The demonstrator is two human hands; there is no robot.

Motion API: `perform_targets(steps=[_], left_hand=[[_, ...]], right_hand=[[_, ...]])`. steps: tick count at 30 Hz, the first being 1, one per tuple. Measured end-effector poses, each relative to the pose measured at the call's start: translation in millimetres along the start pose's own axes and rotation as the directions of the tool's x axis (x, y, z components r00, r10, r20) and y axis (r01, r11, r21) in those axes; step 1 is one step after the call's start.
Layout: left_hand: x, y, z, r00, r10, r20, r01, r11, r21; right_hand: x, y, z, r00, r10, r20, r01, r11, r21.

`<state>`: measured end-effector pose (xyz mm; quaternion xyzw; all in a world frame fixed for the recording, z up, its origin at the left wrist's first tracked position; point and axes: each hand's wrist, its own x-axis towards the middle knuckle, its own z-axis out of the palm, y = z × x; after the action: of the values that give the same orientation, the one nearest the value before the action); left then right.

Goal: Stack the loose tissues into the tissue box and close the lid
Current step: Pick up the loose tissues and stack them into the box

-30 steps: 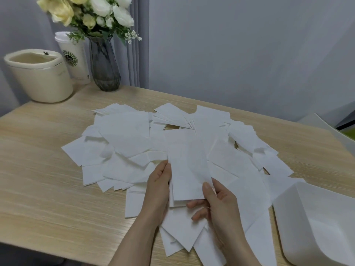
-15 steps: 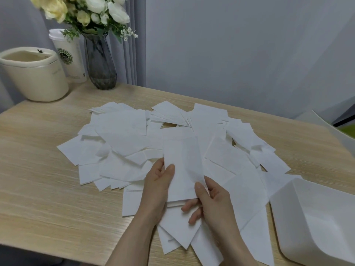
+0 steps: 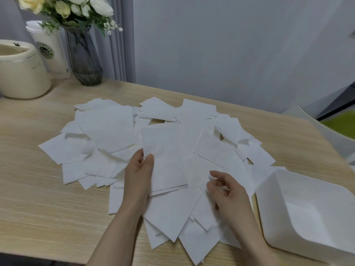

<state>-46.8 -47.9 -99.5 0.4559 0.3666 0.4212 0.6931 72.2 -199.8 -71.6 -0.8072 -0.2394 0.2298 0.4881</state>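
Note:
Several loose white tissues (image 3: 107, 131) lie scattered in a wide heap across the wooden table (image 3: 38, 208). My left hand (image 3: 139, 177) pinches the left edge of a small stack of tissues (image 3: 165, 160), thumb on top, held just above the heap. My right hand (image 3: 228, 194) hovers to the right of that stack with loosely curled fingers, holding nothing. The white tissue box (image 3: 311, 214) stands open and empty at the table's right front. Its lid is not identifiable.
At the back left stand a cream round container (image 3: 21, 73), a white paper cup (image 3: 50, 52) and a dark glass vase with flowers (image 3: 84, 58). A white and green chair (image 3: 336, 127) is beyond the table's right edge.
My right hand has let go of the stack's lower right corner and moved right. My left hand still holds the stack.

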Motion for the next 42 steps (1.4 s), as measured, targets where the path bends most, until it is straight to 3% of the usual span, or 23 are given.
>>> perform_targets(steps=[4,7,10,14,18,24,27,30,32,35,38,42], left_hand=[[-0.2,-3.6,-1.4,1.0,-0.018,-0.01,0.018,1.0,0.009],[-0.4,-4.5,-2.2,1.0,-0.02,-0.008,0.02,1.0,0.006],[-0.3,-5.7,-3.0,1.0,-0.014,-0.006,0.015,1.0,0.008],[-0.3,-7.0,-3.6,1.0,-0.01,0.007,0.009,1.0,0.02],[-0.6,-7.0,-4.0,1.0,-0.013,0.01,0.013,0.999,0.03],[-0.9,-6.8,-4.4,0.999,-0.018,0.031,0.017,1.0,0.015],[-1.1,-6.1,-4.6,0.998,-0.015,0.055,0.014,1.0,0.013],[-1.4,-4.1,-2.7,0.991,-0.041,0.13,0.04,0.999,0.012],[-1.6,-3.2,-1.9,0.978,-0.077,0.193,0.073,0.997,0.026],[-1.3,-2.8,-2.6,0.967,-0.099,0.235,0.089,0.995,0.055],[-1.7,-2.3,-3.0,0.965,-0.101,0.243,0.093,0.995,0.043],[-2.4,-1.3,-3.8,0.965,-0.111,0.236,0.104,0.994,0.042]], right_hand=[[-4.5,3.0,-3.1,1.0,0.012,0.006,-0.012,0.994,-0.107],[-13.1,0.7,-6.5,0.999,-0.023,-0.032,0.012,0.955,-0.298],[-18.6,-0.7,-7.6,0.994,-0.098,-0.047,0.058,0.842,-0.537],[-14.9,3.5,-1.0,1.0,-0.023,-0.018,0.003,0.698,-0.716],[-15.0,10.1,1.7,0.999,-0.02,-0.036,-0.012,0.699,-0.715],[-21.3,12.3,-3.1,0.987,-0.135,-0.086,0.051,0.775,-0.629],[-20.3,16.3,-6.2,0.95,-0.256,-0.178,0.112,0.813,-0.571],[-16.1,14.7,-2.8,0.89,-0.355,-0.287,0.234,0.894,-0.381],[-12.2,10.9,2.0,0.841,-0.458,-0.289,0.383,0.88,-0.281],[-7.7,5.1,15.2,0.792,-0.58,-0.192,0.532,0.809,-0.251],[-3.3,4.6,30.8,0.727,-0.687,-0.006,0.653,0.693,-0.304],[2.4,9.2,39.5,0.661,-0.732,0.165,0.747,0.621,-0.237]])
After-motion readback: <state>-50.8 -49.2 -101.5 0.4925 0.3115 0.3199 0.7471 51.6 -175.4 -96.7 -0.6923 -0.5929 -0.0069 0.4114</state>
